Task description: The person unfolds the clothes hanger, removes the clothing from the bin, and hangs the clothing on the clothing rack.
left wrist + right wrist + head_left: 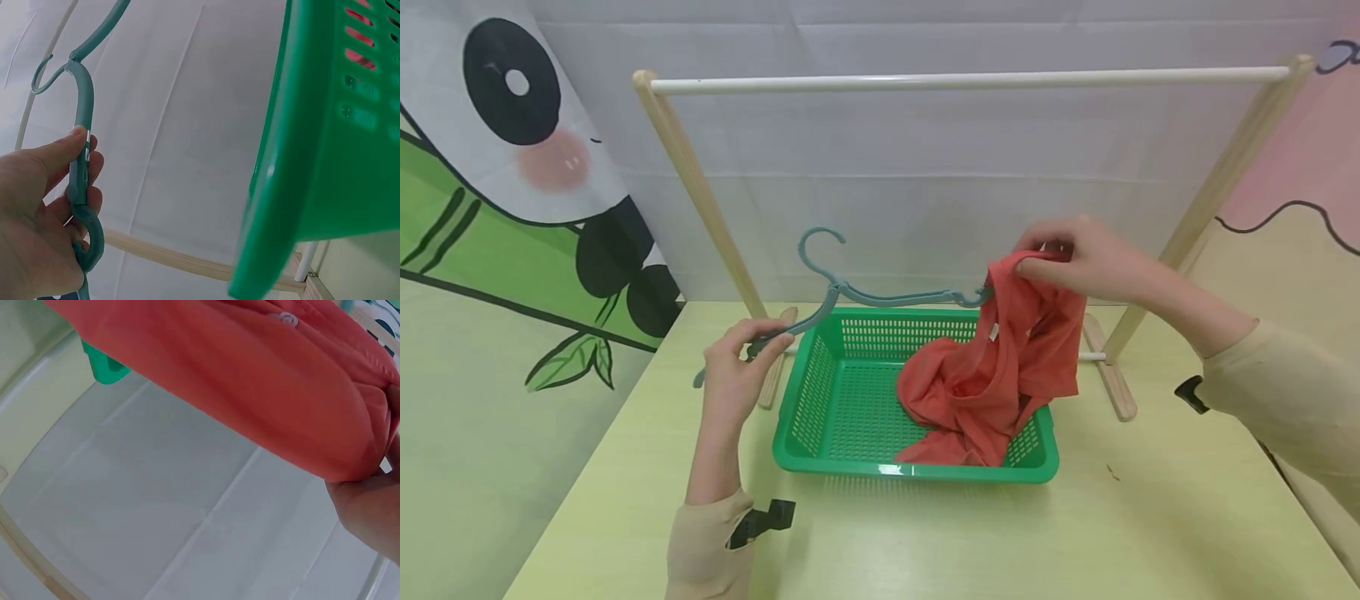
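Note:
My left hand (737, 362) pinches one arm of a blue-green plastic clothes hanger (895, 298), thumb on one side and fingers on the other. The hanger's hook points up, and its far arm tip meets the edge of a red shirt (1041, 337). My right hand (1086, 254) grips the shirt near its top edge, holding it raised. Below, the rest of the shirt drapes into a green plastic basket (850, 468). In the right wrist view a pale button (288, 319) shows on the cloth. The left wrist view shows the hanger's notched end (92, 240) beside my palm.
Behind the basket stands a wooden rack with a white top bar (970, 81) and slanted posts (700, 192). Its wooden feet (1112, 371) rest on the pale yellow table (865, 542). A light cloth backdrop with cartoon drawings (512, 83) hangs behind.

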Tool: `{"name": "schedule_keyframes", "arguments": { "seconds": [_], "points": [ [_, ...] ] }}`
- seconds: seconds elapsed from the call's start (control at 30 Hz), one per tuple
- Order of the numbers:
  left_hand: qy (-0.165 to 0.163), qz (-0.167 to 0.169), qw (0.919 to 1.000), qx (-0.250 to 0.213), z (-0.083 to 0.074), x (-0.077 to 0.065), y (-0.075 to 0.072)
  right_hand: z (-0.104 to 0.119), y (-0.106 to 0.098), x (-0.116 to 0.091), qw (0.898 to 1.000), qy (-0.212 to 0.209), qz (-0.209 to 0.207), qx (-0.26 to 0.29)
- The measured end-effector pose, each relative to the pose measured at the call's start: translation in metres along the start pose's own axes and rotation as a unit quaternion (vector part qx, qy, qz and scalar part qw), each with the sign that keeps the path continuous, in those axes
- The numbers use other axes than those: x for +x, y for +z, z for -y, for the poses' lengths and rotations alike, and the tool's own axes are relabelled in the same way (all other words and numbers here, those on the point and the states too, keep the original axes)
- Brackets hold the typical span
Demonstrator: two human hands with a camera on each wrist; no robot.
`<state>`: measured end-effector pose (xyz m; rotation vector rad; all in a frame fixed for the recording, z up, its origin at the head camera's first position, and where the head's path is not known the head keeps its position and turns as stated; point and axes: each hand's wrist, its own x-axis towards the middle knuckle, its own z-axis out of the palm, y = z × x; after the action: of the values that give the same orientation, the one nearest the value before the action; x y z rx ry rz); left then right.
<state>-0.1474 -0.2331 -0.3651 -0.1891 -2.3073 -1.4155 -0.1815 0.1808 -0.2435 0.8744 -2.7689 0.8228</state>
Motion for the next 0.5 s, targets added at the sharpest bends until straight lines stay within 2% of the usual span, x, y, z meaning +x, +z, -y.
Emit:
{"name": "schedule_keyframes", "arguments": {
  "seconds": [0.17, 0.3, 0.5],
  "points": [
    [0.0, 0.002, 0.9999, -0.011, 0.0, 0.0, 0.002, 0.001, -0.004, 0.0, 0.999, 0.006, -0.023, -0.032],
    [-0.012, 0.012, 0.9993, -0.032, -0.001, 0.0, 0.002, 0.0, 0.001, 0.0, 0.999, 0.009, -0.017, -0.049],
    [-0.021, 0.023, 0.9989, -0.036, -0.006, 0.001, 0.006, 0.001, 0.009, 0.0, 1.0, 0.007, -0.007, -0.024]
  ]
}}
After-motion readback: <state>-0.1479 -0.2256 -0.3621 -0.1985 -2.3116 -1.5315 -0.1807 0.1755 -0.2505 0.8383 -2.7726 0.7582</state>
